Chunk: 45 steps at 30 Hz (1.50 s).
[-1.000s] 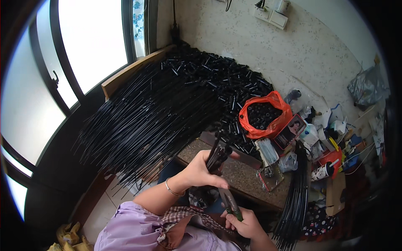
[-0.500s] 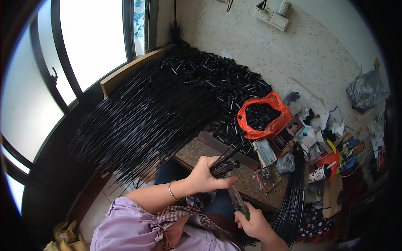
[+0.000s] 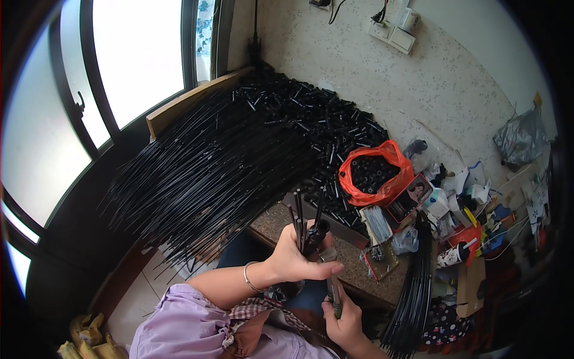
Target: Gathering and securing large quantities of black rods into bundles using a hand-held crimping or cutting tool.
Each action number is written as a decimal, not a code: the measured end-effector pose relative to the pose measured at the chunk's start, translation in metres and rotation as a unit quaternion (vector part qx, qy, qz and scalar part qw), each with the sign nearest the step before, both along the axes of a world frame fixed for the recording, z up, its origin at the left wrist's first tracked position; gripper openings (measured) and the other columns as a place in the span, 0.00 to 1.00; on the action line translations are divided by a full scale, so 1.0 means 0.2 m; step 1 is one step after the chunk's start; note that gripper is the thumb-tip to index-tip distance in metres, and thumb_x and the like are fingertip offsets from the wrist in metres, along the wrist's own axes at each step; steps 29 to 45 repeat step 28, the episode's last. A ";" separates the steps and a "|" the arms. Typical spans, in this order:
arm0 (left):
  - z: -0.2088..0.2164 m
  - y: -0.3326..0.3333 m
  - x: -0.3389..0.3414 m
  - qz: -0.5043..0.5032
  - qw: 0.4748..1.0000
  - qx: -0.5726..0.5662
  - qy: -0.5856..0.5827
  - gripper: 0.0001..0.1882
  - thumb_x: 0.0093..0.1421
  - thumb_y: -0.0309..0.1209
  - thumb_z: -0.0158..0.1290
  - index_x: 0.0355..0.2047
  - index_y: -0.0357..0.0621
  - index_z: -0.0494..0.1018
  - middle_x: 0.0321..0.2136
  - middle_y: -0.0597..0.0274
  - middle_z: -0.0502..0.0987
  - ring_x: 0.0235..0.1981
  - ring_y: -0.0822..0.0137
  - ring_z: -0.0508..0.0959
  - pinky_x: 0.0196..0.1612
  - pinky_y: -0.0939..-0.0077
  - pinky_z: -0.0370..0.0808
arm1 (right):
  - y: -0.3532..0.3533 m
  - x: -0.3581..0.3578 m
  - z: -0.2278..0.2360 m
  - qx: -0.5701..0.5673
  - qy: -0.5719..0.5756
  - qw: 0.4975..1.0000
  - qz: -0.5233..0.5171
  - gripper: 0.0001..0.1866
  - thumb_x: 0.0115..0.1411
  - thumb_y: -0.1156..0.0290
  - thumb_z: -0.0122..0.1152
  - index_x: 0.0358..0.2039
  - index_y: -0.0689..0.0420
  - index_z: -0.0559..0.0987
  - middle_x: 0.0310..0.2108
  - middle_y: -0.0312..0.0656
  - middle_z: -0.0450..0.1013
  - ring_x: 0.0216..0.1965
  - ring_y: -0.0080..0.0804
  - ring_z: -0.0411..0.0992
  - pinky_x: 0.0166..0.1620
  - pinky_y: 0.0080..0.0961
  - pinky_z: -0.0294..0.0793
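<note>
My left hand (image 3: 286,258) is closed around several thin black rods (image 3: 299,216) that stand up out of the fist. Among them is a short black tubular fitting (image 3: 317,234) with an open round end. Close under that fitting is the metal head of a pair of pliers (image 3: 328,256), partly behind my left thumb. My right hand (image 3: 345,322) grips the pliers lower down, by the green handles. Whether the jaws pinch anything cannot be made out.
A wide pile of long black rods (image 3: 203,161) spreads at the left, with loose black tubular fittings (image 3: 299,96) behind. More fittings fill an orange plastic bag (image 3: 397,194). A rod bundle (image 3: 412,287) hangs over the table edge (image 3: 382,281). Clutter (image 3: 460,209) lies at the right.
My left hand has turned, so the rods now point upward and the fitting's open end shows. My right hand with the pliers has shifted slightly left and down.
</note>
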<state>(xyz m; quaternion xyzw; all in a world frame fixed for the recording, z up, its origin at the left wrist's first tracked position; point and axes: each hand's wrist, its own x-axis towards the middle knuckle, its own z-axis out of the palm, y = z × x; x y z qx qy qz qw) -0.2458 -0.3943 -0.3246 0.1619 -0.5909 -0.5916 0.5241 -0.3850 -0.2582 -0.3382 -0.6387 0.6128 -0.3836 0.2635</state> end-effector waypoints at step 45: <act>0.11 -0.26 0.35 -0.159 0.804 0.146 0.553 0.15 0.61 0.41 0.45 0.25 0.47 0.59 0.14 0.71 0.57 0.15 0.76 0.61 0.31 0.79 0.69 | -0.10 -0.75 -0.67 0.031 0.378 0.913 -0.150 0.29 0.50 0.57 0.61 0.49 0.61 0.67 0.41 0.46 0.64 0.47 0.45 0.61 0.49 0.40 0.64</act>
